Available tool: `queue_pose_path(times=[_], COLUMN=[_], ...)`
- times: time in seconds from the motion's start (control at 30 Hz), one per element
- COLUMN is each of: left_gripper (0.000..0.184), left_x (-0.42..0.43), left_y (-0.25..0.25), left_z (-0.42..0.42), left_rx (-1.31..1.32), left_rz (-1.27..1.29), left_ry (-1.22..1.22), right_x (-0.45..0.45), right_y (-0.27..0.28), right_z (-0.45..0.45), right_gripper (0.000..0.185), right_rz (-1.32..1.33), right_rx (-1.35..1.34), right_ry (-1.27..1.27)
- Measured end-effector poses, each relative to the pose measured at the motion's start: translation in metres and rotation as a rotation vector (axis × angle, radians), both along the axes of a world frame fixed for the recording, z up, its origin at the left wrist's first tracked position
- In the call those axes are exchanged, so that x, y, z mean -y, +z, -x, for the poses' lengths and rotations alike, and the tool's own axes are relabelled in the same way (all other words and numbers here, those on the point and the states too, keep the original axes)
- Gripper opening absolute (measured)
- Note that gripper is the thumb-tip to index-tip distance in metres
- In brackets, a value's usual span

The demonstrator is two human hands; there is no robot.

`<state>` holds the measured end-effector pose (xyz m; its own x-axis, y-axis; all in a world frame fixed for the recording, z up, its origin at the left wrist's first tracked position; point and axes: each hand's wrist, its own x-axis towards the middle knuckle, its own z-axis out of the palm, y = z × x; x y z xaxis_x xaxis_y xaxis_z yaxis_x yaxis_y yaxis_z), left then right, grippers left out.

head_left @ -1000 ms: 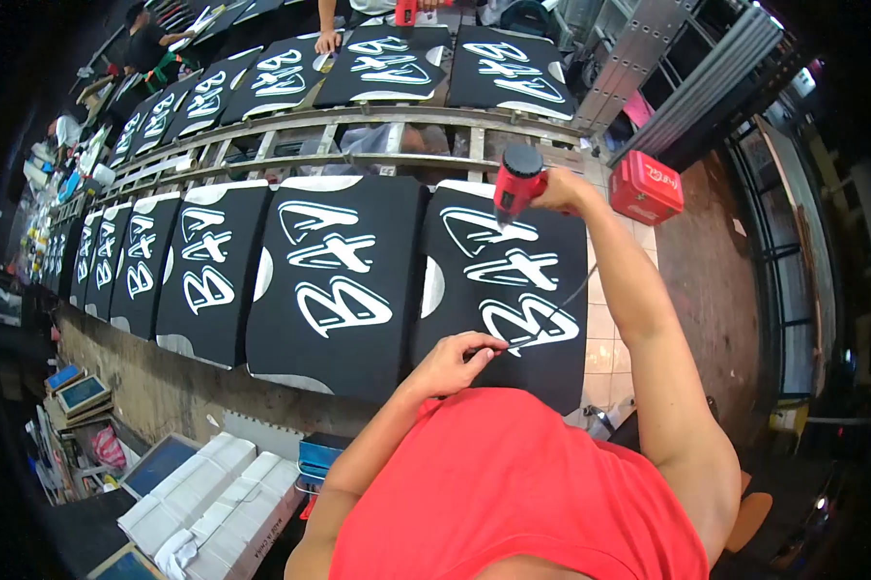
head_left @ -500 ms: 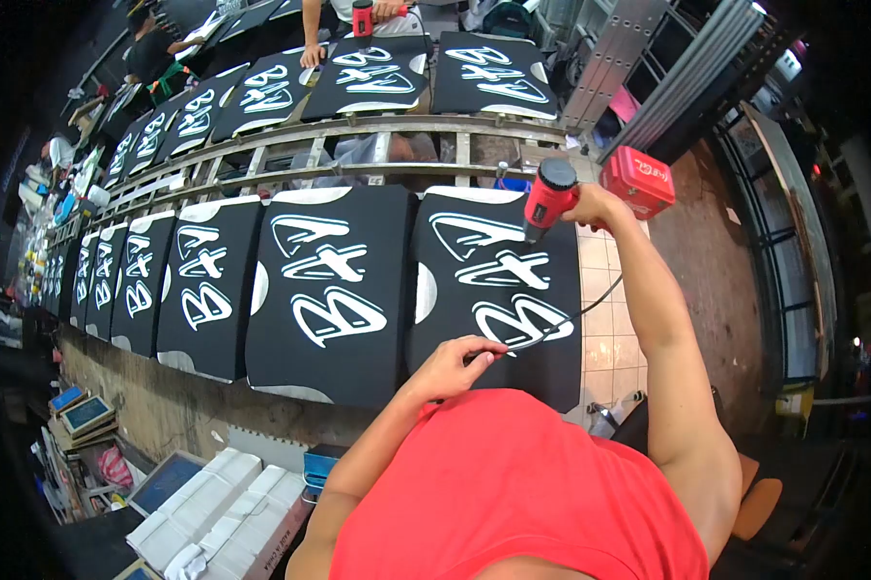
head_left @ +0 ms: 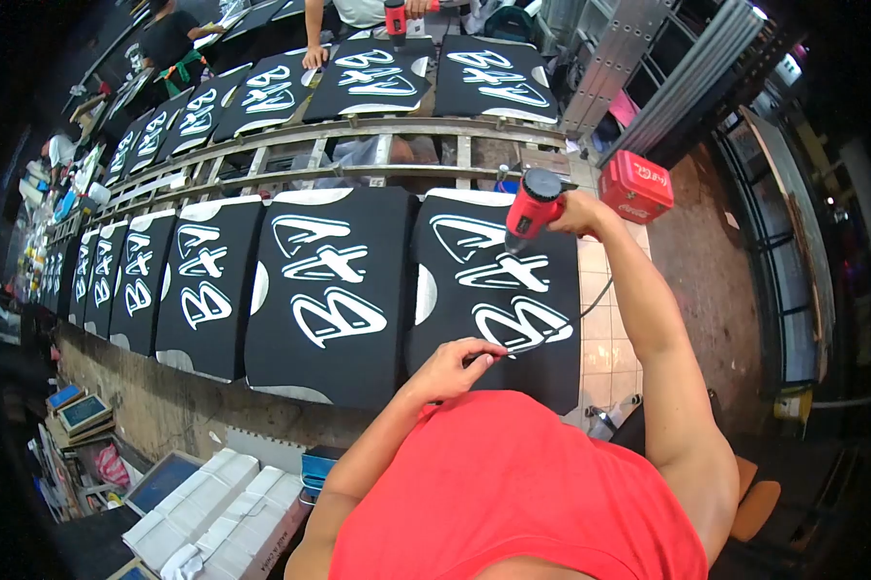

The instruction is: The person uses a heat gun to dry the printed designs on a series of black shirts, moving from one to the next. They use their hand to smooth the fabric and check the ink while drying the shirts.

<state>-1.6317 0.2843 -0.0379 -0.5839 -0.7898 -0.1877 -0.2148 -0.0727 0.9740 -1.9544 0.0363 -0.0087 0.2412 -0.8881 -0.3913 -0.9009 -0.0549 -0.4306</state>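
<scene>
My right hand (head_left: 577,212) is closed around the handle of a red and black heat gun (head_left: 530,211). Its nozzle points down over the upper part of a black fabric panel (head_left: 546,372) with white and pale blue lettering. From the gun a black cord (head_left: 590,307) loops down to my left hand (head_left: 457,367). The fingers of that hand pinch the cord above the near edge of the same panel. A second black panel with matching lettering (head_left: 329,271) lies just to the left.
More printed panels (head_left: 203,275) run leftward in a row. Behind a wooden rack (head_left: 387,150), a person's hand (head_left: 314,57) rests by another row, near a second red heat gun (head_left: 397,21). A red box (head_left: 636,186) stands right; white cartons (head_left: 203,507) lie lower left.
My right hand has shifted the heat gun a little to the left and down over the panel. My left hand stays on the cord. The far heat gun has moved slightly right.
</scene>
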Motion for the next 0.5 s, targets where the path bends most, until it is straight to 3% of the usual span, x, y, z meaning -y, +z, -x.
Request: queue_pose_path(times=[0.13, 0.2, 0.3, 0.4, 0.5], left_gripper=[0.028, 0.028, 0.028, 0.028, 0.028], left_x=[-0.003, -0.002, -0.003, -0.003, -0.003], left_y=[-0.001, -0.002, -0.003, -0.005, -0.001], left_z=[-0.002, -0.003, -0.004, -0.005, -0.007], left_rx=[-0.01, -0.023, -0.04, -0.041, -0.032], left_rz=[0.009, -0.017, 0.003, 0.005, -0.042], left_ry=[0.035, 0.029, 0.047, 0.051, 0.054], right_x=[0.016, 0.015, 0.025, 0.023, 0.023], right_y=[-0.02, -0.005, -0.028, -0.008, -0.004], right_z=[-0.013, -0.025, -0.036, -0.052, -0.067], right_gripper=[0.047, 0.05, 0.038, 0.038, 0.044], right_rz=[0.116, -0.067, 0.169, -0.012, 0.052], right_rx=[-0.071, -0.033, -0.033, -0.018, -0.051], right_ry=[0.065, 0.057, 0.104, 0.063, 0.078])
